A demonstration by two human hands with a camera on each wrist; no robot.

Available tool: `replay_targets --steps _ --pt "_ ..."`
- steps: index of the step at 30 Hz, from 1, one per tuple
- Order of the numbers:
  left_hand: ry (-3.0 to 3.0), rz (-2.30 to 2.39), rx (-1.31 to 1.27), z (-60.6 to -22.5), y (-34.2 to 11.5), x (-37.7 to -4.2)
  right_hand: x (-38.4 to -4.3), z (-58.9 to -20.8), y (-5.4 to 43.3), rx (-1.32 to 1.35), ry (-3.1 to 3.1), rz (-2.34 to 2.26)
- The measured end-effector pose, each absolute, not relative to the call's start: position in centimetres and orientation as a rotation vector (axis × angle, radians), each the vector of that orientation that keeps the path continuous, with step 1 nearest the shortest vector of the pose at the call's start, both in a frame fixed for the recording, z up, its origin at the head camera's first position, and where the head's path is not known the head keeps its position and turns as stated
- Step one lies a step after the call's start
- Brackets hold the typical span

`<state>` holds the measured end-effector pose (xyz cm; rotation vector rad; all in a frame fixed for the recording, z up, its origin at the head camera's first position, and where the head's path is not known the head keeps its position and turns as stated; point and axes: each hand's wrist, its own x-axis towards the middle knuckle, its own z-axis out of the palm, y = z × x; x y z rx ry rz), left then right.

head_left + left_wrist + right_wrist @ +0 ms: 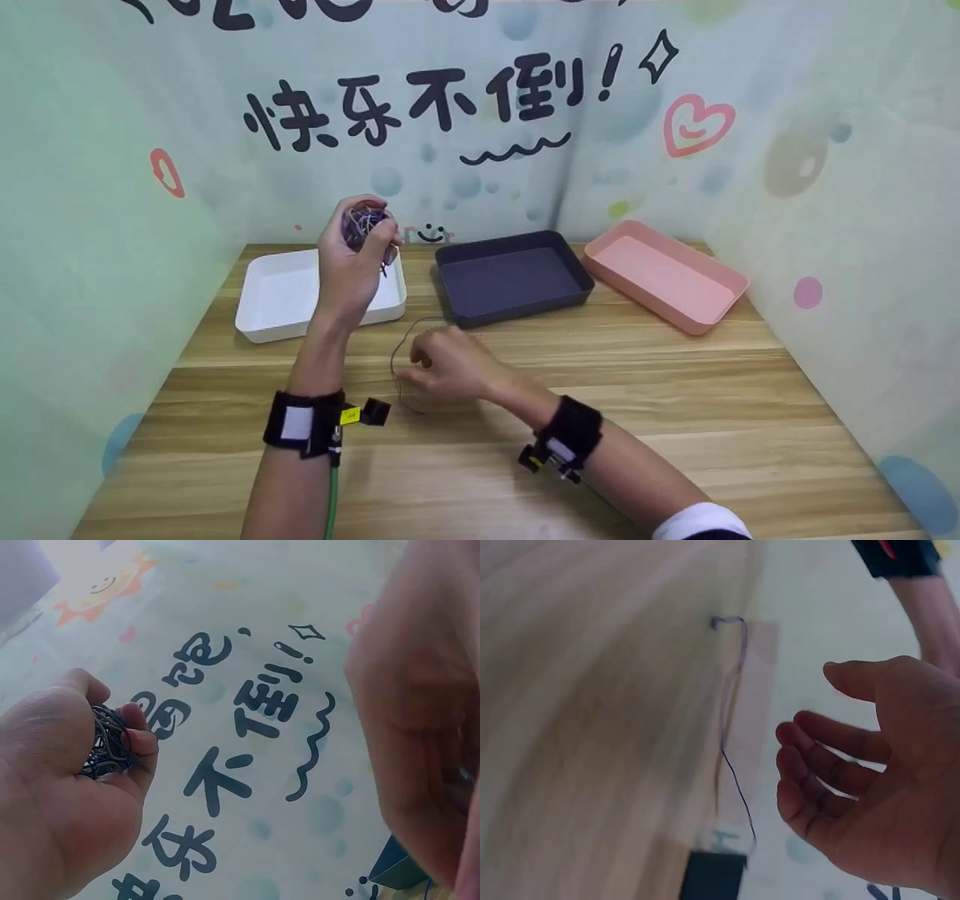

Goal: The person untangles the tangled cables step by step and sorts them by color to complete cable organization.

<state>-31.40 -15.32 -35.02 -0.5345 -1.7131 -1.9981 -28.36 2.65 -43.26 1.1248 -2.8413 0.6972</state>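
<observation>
A tangled bundle of thin dark wires point(363, 225) sits in my raised left hand point(349, 270), its fingers and thumb curled round it above the white tray. The left wrist view shows the same wire bundle point(111, 744) against the palm. Low over the table, in front of the dark tray, my right hand point(454, 365) has loosely bent fingers. In the right wrist view this right hand point(877, 772) holds nothing. Just left of it, a single thin wire point(394, 360) lies in a curve. The right wrist view shows that wire point(723, 746) apart from the fingers.
Along the back of the wooden table point(675, 435) stand a white tray point(274, 289), a dark tray point(517, 281) and a pink tray point(667, 274). Printed cloth walls point(450, 187) close off the back and both sides.
</observation>
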Motion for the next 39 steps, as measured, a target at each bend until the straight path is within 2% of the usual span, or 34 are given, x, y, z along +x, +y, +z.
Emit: replay_targets --steps 8,20,29,34,39 --pt "-1.722 -1.962 -0.582 -34.9 -15.6 -31.2 -28.2 -45.4 -0.8 1.005 -2.918 0.552" --pt "-1.749 -1.962 -0.561 -34.9 -15.6 -31.4 -28.1 -45.4 1.3 1.008 -2.964 0.551" --pt "-1.748 -1.956 -0.561 -34.9 -15.6 -31.3 -27.3 -43.0 6.0 1.086 -2.875 0.652" --pt "-1.749 -1.973 -0.559 -35.1 -15.5 -31.3 -27.2 -41.1 10.3 1.122 -2.721 0.753" --pt "-1.768 -1.982 -0.555 -35.2 -15.3 -31.4 -27.8 -39.2 16.0 1.029 -2.534 0.771"
